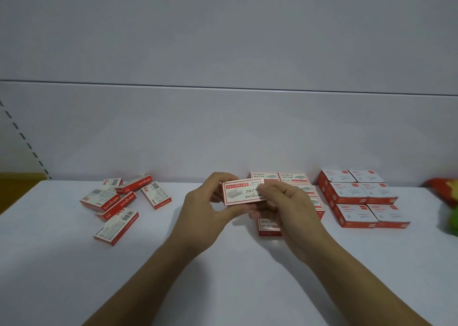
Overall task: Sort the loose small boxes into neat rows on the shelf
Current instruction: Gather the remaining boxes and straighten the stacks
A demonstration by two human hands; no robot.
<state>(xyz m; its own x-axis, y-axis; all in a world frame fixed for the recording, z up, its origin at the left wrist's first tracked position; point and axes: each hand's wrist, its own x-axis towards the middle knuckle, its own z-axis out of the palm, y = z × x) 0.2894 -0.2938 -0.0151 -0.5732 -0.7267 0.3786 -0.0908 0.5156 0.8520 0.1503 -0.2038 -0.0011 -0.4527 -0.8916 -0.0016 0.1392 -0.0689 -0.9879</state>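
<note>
Cardboard boxes, small, flat, red and white, lie loose in a jumble at the middle left of the frame, on the plain white shelf board. Some overlap and they point at different angles. One sits apart at the near side of the heap.

At the centre, the left hand is curled round the left end of one more flat red-and-white box, with the fingers over its far edge. The box is lifted clear of the board, its printed face towards the camera and its lettering upside down.

The right hand pinches the box's right end, thumb on the face and fingers underneath.

Behind and below that hand, matching flat boxes lie side by side in straight rows running from the back panel forward. The hand covers much of them, so their number is unclear.

Further right stands a tidy block of thicker red-sided, white-topped boxes, two across. At the right edge is a blurred red, yellow and green object, possibly a soft toy.
</note>
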